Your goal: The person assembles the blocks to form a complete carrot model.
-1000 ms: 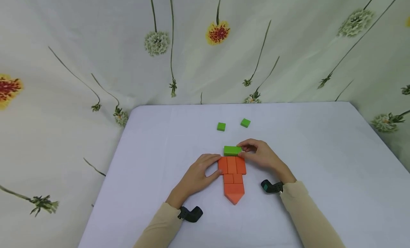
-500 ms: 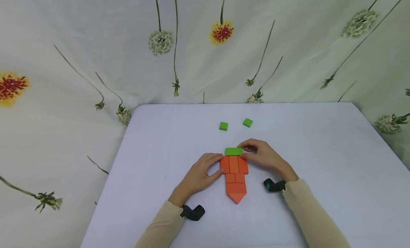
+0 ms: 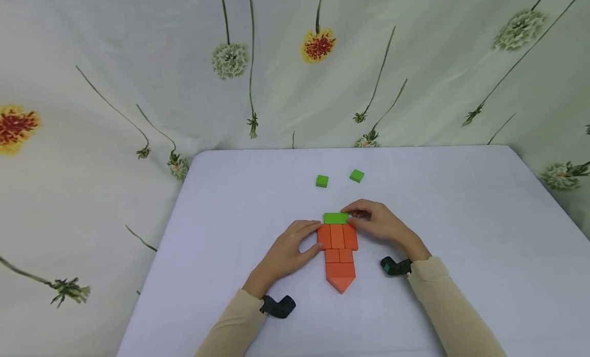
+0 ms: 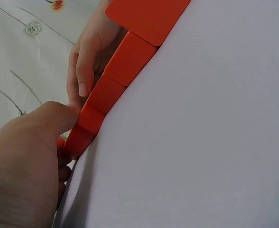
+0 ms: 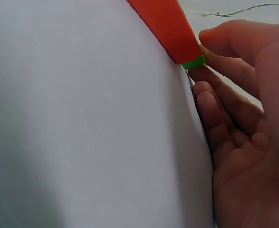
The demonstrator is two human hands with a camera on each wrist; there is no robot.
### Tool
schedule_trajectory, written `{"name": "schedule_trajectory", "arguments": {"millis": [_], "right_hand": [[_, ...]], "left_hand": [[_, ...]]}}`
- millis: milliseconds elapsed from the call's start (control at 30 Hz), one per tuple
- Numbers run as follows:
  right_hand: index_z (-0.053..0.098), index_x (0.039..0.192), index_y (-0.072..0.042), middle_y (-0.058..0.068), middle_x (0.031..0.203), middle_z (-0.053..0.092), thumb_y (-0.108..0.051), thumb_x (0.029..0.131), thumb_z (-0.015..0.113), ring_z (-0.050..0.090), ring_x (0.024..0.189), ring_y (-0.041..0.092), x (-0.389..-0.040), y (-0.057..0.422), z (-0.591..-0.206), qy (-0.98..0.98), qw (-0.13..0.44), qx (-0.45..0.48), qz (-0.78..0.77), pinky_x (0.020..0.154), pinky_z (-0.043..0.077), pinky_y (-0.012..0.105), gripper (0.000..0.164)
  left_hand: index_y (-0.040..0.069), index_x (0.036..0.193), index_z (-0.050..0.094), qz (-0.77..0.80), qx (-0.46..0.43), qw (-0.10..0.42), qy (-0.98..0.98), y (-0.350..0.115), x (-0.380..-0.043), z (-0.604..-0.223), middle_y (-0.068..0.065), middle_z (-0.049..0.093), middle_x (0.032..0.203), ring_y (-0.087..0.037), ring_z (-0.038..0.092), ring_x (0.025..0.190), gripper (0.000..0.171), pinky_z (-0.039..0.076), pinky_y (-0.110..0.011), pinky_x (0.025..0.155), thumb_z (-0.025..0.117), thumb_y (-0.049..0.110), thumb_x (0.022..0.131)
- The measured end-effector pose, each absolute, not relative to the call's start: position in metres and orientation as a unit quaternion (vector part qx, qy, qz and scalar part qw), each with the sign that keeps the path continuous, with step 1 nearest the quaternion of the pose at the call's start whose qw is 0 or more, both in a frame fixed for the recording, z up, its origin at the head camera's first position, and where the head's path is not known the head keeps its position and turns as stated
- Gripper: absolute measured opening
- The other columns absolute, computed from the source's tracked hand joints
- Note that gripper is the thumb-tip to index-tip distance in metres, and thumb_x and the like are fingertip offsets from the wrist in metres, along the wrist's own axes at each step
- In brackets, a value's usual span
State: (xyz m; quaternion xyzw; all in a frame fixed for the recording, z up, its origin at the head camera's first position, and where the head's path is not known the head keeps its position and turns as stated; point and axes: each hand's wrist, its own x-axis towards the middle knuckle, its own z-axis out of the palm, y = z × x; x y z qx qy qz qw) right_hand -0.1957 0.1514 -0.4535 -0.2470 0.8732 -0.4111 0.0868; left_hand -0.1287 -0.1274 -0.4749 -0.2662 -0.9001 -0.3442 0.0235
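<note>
Orange blocks lie flat and joined on the white table, three upright ones in a row, smaller ones (image 3: pixel 332 255) below, and a pointed end (image 3: pixel 341 284) toward the person. A green rectangular block (image 3: pixel 335 218) lies against the far edge of that row. My left hand (image 3: pixel 287 248) pinches the leftmost orange block (image 3: pixel 324 236) between thumb and fingers; its thumb meets the block's near side in the left wrist view. With thumb and index finger, my right hand (image 3: pixel 379 222) holds the right end of the green block, whose small green end (image 5: pixel 194 62) shows in the right wrist view.
Two small green blocks, one at the left (image 3: pixel 322 181) and one at the right (image 3: pixel 357 175), lie apart beyond the build. White cloth covers the table (image 3: pixel 461 208). A flower-print curtain (image 3: pixel 276 90) hangs behind its far edge.
The green block has tipped from showing its near side to lying flat against the orange row, my right hand staying on its end. The left hand keeps its hold; the view shifts slightly.
</note>
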Motion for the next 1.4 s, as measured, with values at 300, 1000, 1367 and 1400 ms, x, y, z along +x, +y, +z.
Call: {"name": "schedule_trajectory", "arguments": {"millis": [300,1000,1367,1400], "right_hand": [[0.074,0.124,-0.014,-0.003,0.107,0.070,-0.013,0.098,0.068,0.061,0.095,0.015,-0.198,0.151,-0.456,0.875,0.078,-0.248,-0.409,0.087,0.054,0.028,0.027],[0.062,0.141,-0.012,0.006,0.122,0.072,-0.015,0.102,0.065,0.063,0.105,0.020,-0.210,0.152,-0.450,0.868,0.065,-0.195,-0.451,0.096,0.055,0.031,0.040],[0.060,0.140,-0.003,0.019,0.131,0.064,-0.010,0.100,0.066,0.063,0.111,0.034,-0.237,0.153,-0.442,0.892,-0.029,-0.144,-0.428,0.096,0.056,0.049,0.041],[0.060,0.140,-0.002,0.020,0.133,0.063,-0.009,0.100,0.065,0.063,0.112,0.035,-0.240,0.154,-0.442,0.893,-0.038,-0.140,-0.425,0.096,0.057,0.049,0.041]], "left_hand": [[0.009,0.145,0.059,-0.345,-0.265,0.025,-0.900,-0.128,-0.129,-0.473,-0.004,0.061,0.144,-0.020,0.052,0.138,0.053,0.046,-0.038,0.116,0.072,0.031,0.099],[0.009,0.145,0.060,-0.338,-0.264,0.025,-0.903,-0.128,-0.127,-0.475,-0.004,0.061,0.144,-0.020,0.053,0.137,0.053,0.047,-0.038,0.115,0.072,0.032,0.099],[0.010,0.144,0.060,-0.332,-0.269,0.037,-0.903,-0.127,-0.130,-0.481,-0.002,0.061,0.144,-0.017,0.052,0.138,0.052,0.045,-0.035,0.116,0.072,0.033,0.098],[0.010,0.144,0.060,-0.333,-0.271,0.039,-0.902,-0.127,-0.130,-0.482,-0.002,0.061,0.144,-0.017,0.053,0.138,0.052,0.046,-0.035,0.116,0.072,0.033,0.098]]}}
